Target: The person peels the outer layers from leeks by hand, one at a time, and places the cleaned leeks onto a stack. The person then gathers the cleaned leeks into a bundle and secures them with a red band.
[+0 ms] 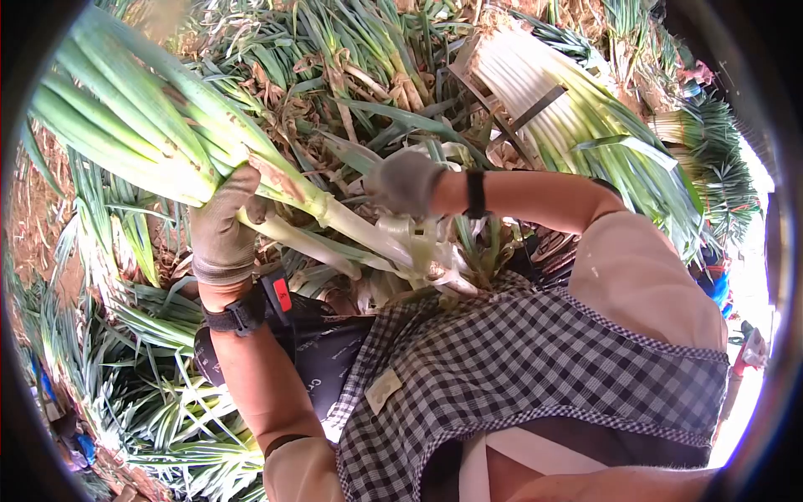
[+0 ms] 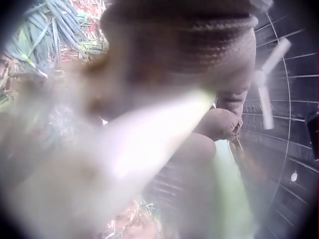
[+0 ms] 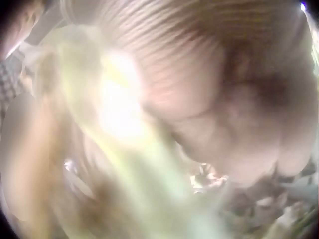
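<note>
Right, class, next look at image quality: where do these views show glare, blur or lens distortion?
Head view: rounded black borders, glaring light along the right edge, right hand smeared, checked apron fairly crisp. Left wrist view: near leek stalk blurred and washed out, distant green leaves clearer. Right wrist view: white glare and heavy blur on the nearest pale leaf.

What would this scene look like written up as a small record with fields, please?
left hand: the left hand, in a grey knitted glove, grips thick, green-leaved, white-stalked onions
right hand: the right hand, in a similar glove, near the stalks; blurred, grip unclear
clothing: black-and-white checked cloth apron
upper right: neat bundle of long, white-stalked onions, with a dark flat bar across it
</note>
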A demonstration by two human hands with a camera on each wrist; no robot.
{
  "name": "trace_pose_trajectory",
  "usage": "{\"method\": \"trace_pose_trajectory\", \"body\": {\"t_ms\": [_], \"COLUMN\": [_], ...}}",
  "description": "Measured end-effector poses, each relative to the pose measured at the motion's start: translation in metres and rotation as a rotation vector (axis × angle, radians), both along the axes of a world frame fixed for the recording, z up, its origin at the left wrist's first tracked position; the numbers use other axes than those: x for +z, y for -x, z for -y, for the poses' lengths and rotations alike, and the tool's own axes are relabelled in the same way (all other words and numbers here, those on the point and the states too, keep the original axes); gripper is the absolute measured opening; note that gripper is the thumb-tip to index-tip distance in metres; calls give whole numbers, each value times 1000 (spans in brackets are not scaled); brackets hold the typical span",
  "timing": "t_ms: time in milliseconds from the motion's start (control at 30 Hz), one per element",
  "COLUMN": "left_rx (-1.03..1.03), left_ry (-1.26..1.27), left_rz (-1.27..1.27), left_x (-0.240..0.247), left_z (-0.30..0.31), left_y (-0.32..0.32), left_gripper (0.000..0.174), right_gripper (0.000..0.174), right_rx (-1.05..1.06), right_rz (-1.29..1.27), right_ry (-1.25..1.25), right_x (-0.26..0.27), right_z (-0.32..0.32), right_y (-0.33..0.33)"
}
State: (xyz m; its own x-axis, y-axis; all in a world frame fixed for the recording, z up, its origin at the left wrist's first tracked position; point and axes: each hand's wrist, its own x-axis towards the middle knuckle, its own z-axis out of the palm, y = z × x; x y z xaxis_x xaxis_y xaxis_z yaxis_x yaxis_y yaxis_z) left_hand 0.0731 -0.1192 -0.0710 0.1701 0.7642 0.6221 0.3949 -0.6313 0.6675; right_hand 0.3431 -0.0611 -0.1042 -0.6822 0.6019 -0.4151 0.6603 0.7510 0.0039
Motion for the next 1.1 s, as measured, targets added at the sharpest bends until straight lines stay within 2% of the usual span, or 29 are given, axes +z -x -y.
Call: {"method": "trace_pose_trajectory", "body": {"t_ms": [67,100,133,167,267,300,333,367,400,467,567,633,667,700,733,767,800,833,867,933,967,1033,1067,1100], "left_rx": [-20,-6,8,74,-8,-5,-15,-25,-23,32,87,54,28,26,-25,-76,-74,-106,-136,-151,-167,-176,-184,-184], "left_ry": [49,114,172,79,82,85,178,266,263,-17,122,136,151,152,232,311,309,234,161,217,272,262,250,250], "left_rz": [-1,81,160,26,5,7,148,288,290,-94,54,89,125,124,267,410,411,330,249,327,397,441,485,484], "left_x": [-5,-14,-18,-12,-7,-7,-9,-9,-6,-3,-7,-5,-4,-6,-9,-12,-14,-17,-15,-11,-8,-10,-10,-9], "left_z": [-1,-2,-4,-5,-11,-9,-6,-5,-5,-4,0,-2,-2,-2,-2,-2,-3,-5,-4,1,2,2,1,1], "left_y": [2,2,2,-2,-1,-2,-4,-5,-3,1,-3,-5,-5,-5,-2,0,3,6,4,0,-2,-3,-3,-3], "left_gripper": [17,17,17,15,15,15,15,16,16,17,17,16,17,17,18,19,19,11,8,8,9,13,20,20], "right_gripper": [30,30,30,31,28,32,32,32,31,29,25,21,21,19,18,18,19,19,19,25,25,34,34,38], "right_rx": [-296,-302,-332,-360,-452,-448,-447,-401,-352,-345,-405,-424,-427,-303,-177,-177,-268,-357,-356,-498,-498,-552,-552,-453], "right_rz": [-747,-741,-901,-1064,-1064,-951,-947,-972,-993,-1078,-1135,-951,-953,-975,-991,-991,-969,-940,-935,-1043,-1041,-1193,-1195,-1133], "right_ry": [406,409,495,580,616,650,655,781,904,985,937,582,581,480,378,378,498,617,617,838,838,1129,1130,1067], "right_x": [23,42,65,77,78,83,76,64,63,70,100,112,105,96,88,92,98,102,99,87,84,78,74,71], "right_z": [-13,-6,3,9,17,15,9,-2,-6,-3,15,23,20,14,11,11,12,11,10,8,8,10,11,11], "right_y": [-6,-2,5,12,29,29,25,18,15,9,12,19,21,23,23,22,20,19,18,14,13,13,13,13]}}
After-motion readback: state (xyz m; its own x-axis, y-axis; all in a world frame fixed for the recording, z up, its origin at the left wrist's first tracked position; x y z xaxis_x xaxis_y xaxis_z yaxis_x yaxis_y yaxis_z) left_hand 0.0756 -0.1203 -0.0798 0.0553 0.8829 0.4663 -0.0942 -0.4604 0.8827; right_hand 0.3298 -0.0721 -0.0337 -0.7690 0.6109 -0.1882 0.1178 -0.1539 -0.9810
